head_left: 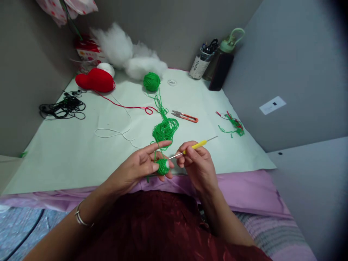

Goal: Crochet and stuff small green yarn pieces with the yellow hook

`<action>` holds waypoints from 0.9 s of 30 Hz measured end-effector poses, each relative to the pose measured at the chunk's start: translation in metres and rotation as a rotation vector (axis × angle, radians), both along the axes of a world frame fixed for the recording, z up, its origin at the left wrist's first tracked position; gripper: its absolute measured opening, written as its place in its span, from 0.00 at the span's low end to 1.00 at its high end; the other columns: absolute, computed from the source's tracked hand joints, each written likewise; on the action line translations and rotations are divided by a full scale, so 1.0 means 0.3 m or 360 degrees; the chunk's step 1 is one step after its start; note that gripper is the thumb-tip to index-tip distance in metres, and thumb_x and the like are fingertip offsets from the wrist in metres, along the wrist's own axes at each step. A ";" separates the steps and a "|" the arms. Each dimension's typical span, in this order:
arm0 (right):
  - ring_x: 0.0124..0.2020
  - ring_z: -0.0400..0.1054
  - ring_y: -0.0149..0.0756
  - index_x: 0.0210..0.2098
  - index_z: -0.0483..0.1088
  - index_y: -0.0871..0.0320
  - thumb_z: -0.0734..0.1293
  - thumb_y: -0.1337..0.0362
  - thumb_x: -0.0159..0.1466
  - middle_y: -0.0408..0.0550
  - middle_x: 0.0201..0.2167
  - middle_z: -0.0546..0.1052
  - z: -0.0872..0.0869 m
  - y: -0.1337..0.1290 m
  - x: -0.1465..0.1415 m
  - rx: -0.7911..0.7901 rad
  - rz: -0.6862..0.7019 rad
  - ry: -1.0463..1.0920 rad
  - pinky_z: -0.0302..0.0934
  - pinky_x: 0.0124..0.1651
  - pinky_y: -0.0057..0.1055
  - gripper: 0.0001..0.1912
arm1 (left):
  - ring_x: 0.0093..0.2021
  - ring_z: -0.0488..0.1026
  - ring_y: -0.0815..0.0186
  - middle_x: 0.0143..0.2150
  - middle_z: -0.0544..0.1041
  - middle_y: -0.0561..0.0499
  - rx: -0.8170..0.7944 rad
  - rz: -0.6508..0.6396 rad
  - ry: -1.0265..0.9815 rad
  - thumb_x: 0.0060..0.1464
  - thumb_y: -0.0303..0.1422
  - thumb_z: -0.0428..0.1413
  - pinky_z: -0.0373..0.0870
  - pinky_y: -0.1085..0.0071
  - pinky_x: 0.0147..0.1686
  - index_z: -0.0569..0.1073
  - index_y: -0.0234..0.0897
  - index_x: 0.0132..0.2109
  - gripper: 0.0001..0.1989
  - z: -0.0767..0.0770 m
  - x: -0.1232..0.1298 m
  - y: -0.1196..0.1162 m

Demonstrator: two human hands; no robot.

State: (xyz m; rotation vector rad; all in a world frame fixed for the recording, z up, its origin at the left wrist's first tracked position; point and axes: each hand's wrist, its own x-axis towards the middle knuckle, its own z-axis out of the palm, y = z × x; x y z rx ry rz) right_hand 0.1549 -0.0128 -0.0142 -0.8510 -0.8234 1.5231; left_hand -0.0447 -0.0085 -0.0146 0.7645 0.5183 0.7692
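Note:
Near the table's front edge, my left hand [141, 163] holds a small round green crocheted piece [162, 167] between thumb and fingers, its index finger stretched out. Something white shows at the piece's right side. Green yarn runs from the fingers up to a loose tangle of green yarn [165, 129], which leads back to a green yarn ball [151, 82]. My right hand [197, 159] is closed around a yellow-handled crochet hook [199, 145]. The hook's thin metal end points left and reaches the right side of the green piece.
Orange thread snips [185, 116] lie right of the tangle. Yarn scraps [235, 125] are farther right, black yarn [63, 107] at left. Red yarn [96, 80], white stuffing [127, 54], a pen cup [199, 64], a bottle [227, 46] and a dark phone [221, 71] stand behind.

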 end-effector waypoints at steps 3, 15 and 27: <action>0.24 0.68 0.29 0.33 0.81 0.54 0.76 0.56 0.63 0.43 0.26 0.78 -0.006 -0.006 -0.003 0.0166 -0.0037 -0.0059 0.65 0.28 0.26 0.09 | 0.43 0.79 0.65 0.43 0.79 0.50 0.0016 0.0138 0.0144 0.51 0.33 0.71 0.73 0.71 0.45 0.76 0.43 0.63 0.31 -0.005 0.004 0.003; 0.37 0.74 0.38 0.38 0.83 0.49 0.71 0.59 0.69 0.46 0.35 0.82 -0.031 -0.009 -0.054 0.0626 -0.0232 -0.0574 0.68 0.42 0.37 0.06 | 0.45 0.73 0.63 0.42 0.73 0.53 0.0285 0.0439 0.0641 0.44 0.33 0.74 0.69 0.64 0.55 0.70 0.46 0.68 0.45 0.008 0.057 -0.020; 0.49 0.74 0.40 0.35 0.83 0.48 0.78 0.60 0.60 0.45 0.42 0.83 -0.064 0.011 -0.072 0.0258 -0.0020 -0.0222 0.66 0.58 0.40 0.04 | 0.38 0.70 0.63 0.38 0.73 0.53 0.1149 0.0754 0.1152 0.49 0.38 0.73 0.72 0.64 0.49 0.69 0.46 0.69 0.42 0.025 0.046 0.031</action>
